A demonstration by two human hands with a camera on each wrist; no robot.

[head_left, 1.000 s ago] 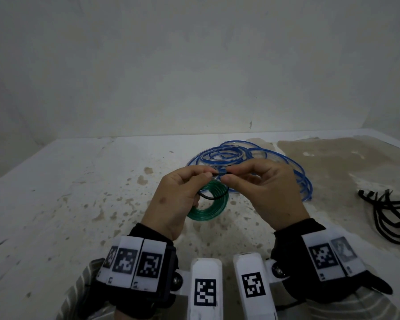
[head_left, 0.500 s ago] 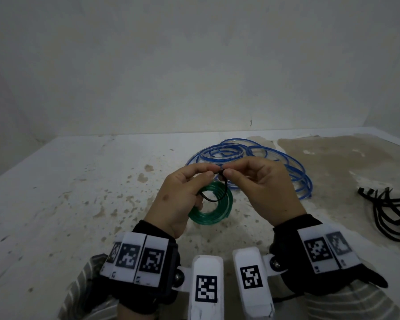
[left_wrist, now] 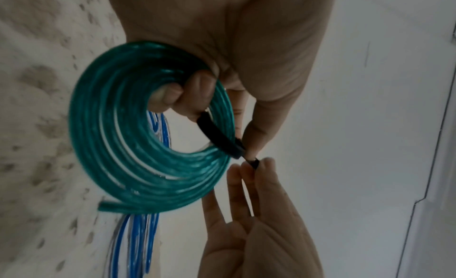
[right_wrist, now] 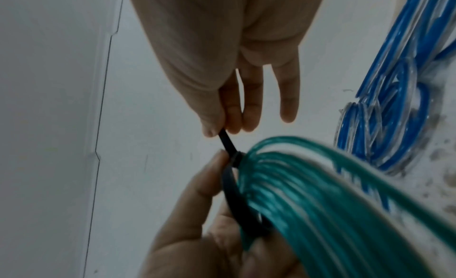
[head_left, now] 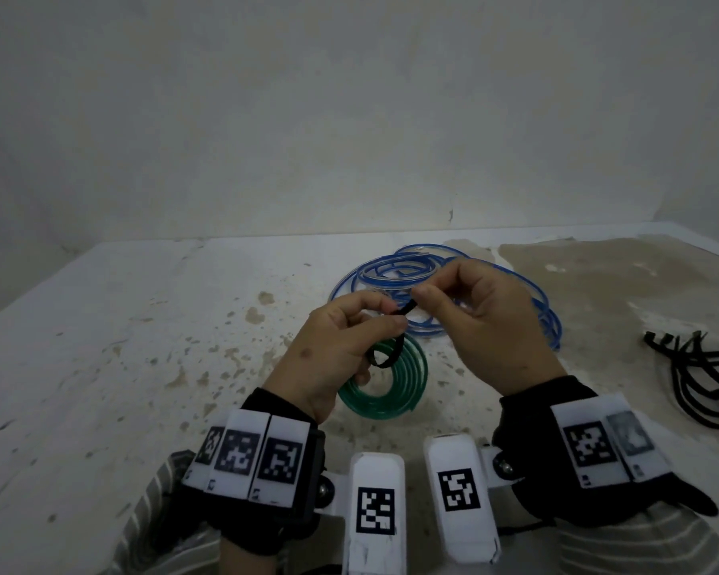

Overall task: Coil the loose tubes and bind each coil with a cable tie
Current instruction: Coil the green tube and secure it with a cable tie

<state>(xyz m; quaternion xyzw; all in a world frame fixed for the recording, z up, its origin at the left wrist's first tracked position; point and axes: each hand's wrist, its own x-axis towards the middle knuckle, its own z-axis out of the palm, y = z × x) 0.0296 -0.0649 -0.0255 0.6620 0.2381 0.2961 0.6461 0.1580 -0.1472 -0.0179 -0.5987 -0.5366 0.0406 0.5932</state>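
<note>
The left hand (head_left: 336, 355) clamps its grip on the green tube coil (head_left: 395, 390), held above the tabletop (head_left: 100, 346). A black cable tie (head_left: 387, 354) loops the coil; at 1 o'clock, the right hand (head_left: 490, 321) pinches its tail. Farther, loose blue tubing (head_left: 391, 269); at 3 o'clock, spare ties (head_left: 698, 375)

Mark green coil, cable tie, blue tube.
green coil (head_left: 407, 392), head view, right side of windings
cable tie (right_wrist: 228, 142), right wrist view, pulled tail
blue tube (head_left: 395, 269), head view, far loops
</note>
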